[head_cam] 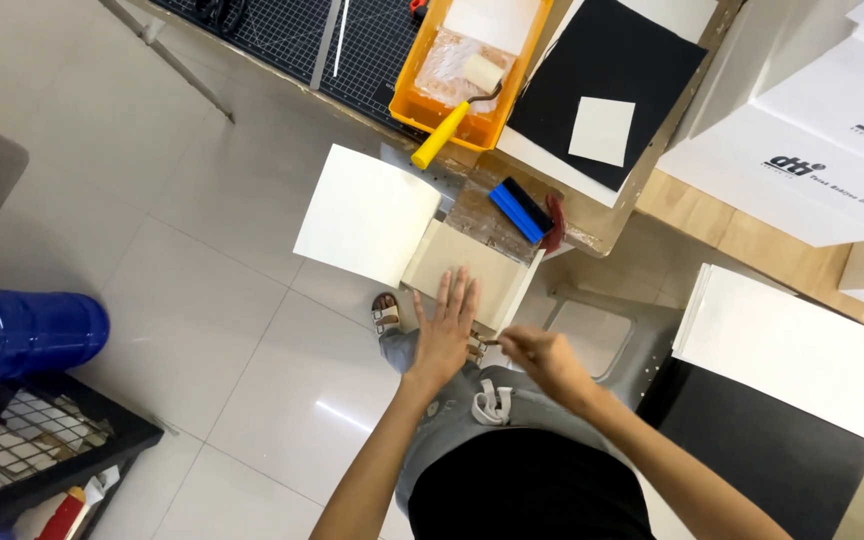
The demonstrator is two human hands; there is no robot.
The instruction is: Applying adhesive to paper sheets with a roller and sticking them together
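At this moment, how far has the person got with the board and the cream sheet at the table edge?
Done, apparently: the cream sheet is joined to the tan board, overhanging the table edge. In hand: the left hand presses flat on the board; the right hand pinches something small beside it. Left: the overhang lies unfolded; the roller rests in its orange tray.

The left hand [444, 335] lies flat, fingers spread, on a beige board [467, 268] at the surface's [592, 235] edge. The right hand [542, 357] pinches a small thin tool just beside it. A white sheet [367, 215] overhangs the floor [202, 250].
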